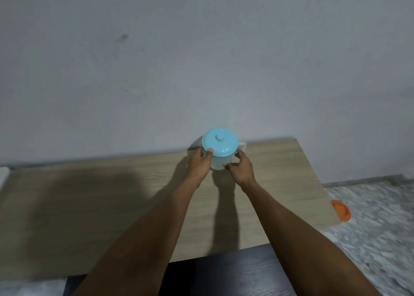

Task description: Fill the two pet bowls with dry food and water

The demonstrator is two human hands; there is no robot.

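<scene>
You have one clear plastic jug (220,164) with one round light-blue lid (220,142) on top. It stands at the far edge of the one pale wooden table (112,195), right by the grey wall (201,60). Your two hands both hold it. Your left hand (200,161) curls round its left side, thumb on the lid's rim. Your right hand (240,169) curls round its right side. The jug sits between your fingers. One orange round thing (341,210) peeks out past the table's right edge.
</scene>
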